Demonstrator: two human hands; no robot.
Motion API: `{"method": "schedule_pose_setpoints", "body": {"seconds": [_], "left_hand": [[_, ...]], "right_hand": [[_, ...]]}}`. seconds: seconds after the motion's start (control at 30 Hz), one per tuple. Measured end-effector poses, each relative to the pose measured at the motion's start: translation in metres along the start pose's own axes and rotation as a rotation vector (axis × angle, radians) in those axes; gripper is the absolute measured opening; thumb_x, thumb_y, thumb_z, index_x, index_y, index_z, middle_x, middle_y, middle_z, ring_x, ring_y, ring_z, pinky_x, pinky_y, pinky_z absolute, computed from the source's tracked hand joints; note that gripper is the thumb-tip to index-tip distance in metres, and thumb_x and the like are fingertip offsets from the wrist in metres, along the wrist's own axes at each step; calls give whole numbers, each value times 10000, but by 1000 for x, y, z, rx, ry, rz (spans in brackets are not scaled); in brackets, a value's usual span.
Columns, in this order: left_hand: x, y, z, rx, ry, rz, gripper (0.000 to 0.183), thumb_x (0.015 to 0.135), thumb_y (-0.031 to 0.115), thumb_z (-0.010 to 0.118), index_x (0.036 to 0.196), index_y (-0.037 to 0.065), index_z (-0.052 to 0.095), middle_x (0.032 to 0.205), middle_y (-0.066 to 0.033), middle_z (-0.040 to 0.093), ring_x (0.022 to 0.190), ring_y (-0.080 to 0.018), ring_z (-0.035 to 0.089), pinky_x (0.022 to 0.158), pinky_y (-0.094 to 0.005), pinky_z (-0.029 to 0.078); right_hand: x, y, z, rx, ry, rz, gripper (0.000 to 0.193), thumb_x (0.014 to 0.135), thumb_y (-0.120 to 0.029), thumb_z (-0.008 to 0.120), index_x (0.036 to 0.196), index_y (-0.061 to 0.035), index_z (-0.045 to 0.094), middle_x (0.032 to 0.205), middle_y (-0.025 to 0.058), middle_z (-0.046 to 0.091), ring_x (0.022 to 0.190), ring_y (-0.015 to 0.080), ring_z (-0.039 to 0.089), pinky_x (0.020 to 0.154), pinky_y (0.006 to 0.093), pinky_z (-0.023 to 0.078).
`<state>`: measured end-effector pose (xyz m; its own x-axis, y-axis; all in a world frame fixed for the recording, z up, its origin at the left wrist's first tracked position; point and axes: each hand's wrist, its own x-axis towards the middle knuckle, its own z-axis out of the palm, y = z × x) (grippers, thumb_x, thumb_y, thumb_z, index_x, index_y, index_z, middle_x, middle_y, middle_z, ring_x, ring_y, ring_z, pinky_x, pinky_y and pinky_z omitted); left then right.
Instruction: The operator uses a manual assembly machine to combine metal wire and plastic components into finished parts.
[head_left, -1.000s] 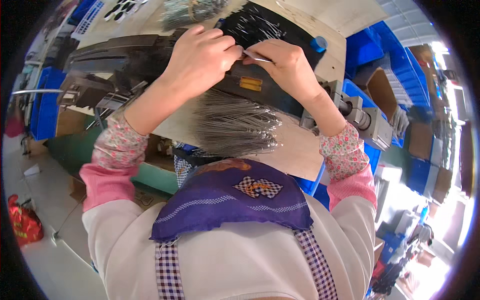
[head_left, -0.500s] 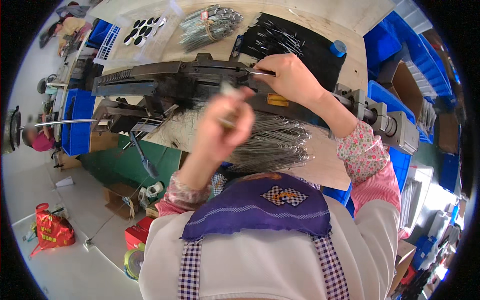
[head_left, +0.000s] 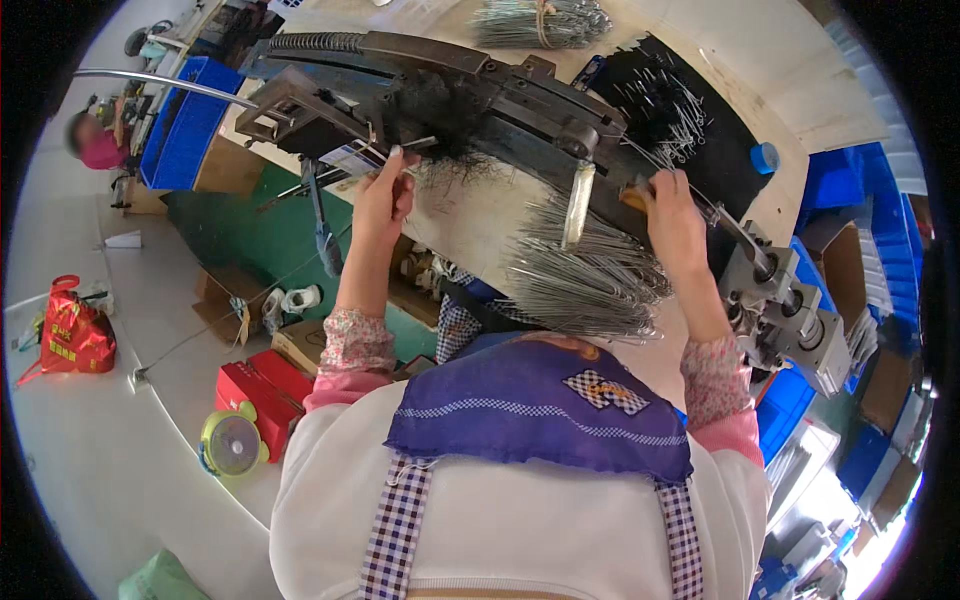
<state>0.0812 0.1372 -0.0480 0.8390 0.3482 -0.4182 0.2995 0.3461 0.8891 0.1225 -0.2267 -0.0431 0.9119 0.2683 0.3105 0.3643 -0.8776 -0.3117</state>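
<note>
Wooden workbench [head_left: 460, 225] is filling the upper middle of the frame. Dark metal machine [head_left: 540, 100] is lying across it, running from upper left down toward centre right. Black mat [head_left: 725, 150] is spreading behind it, upper right, with loose looped wires [head_left: 685, 125] lying scattered on top. Grey shaft assembly [head_left: 800, 310] is sitting at the right edge of the bench. Blue bin [head_left: 190, 125] is standing upper left, red bag [head_left: 75, 335] is sitting on the floor at far left. Big wire bundle [head_left: 580, 275] is lying just right of centre, ends fanning toward lower right; tied wire bundle [head_left: 545, 28] is resting at top centre. Right hand [head_left: 675, 215] is working right of centre, fingers curling in, thumb beside the yellow block [head_left: 634, 197]. Left hand [head_left: 383, 200] is reaching up at centre left, fingers half curling near a pale rod [head_left: 420, 143] under the machine. View's poor at both sets of fingertips, so can't tell whether either hand is actually gripping anything. Pale-handled lever [head_left: 578, 205] is hanging off the machine between the hands, its lower end overlapping the big bundle in view. Blue roll [head_left: 764, 158] is sitting by the mat's right edge.
</note>
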Motion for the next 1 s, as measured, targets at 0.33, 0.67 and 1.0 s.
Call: {"method": "schedule_pose_setpoints", "body": {"seconds": [0.33,0.67,1.0], "left_hand": [[-26,-30,46,-574,-72,39,199,987,246,510,885,75,518,602,55,384,429,-47,316,376,-222,224],[-85,-33,236,-142,-879,-412,220,986,237,506,870,52,523,600,49,383,424,-49,335,375,-215,219],[-79,-29,220,-137,-591,-109,251,991,264,510,856,60,566,602,52,403,468,-48,321,444,-211,243]], "right_hand": [[-56,-5,-106,365,-297,56,162,855,-105,643,847,4,524,728,140,537,638,295,529,597,350,433],[-51,-4,-164,383,49,376,152,869,-136,655,893,8,615,701,100,612,610,78,543,575,248,442],[56,4,-69,302,-170,-91,219,799,-75,591,1002,-21,653,885,192,663,864,368,637,739,413,516]]}}
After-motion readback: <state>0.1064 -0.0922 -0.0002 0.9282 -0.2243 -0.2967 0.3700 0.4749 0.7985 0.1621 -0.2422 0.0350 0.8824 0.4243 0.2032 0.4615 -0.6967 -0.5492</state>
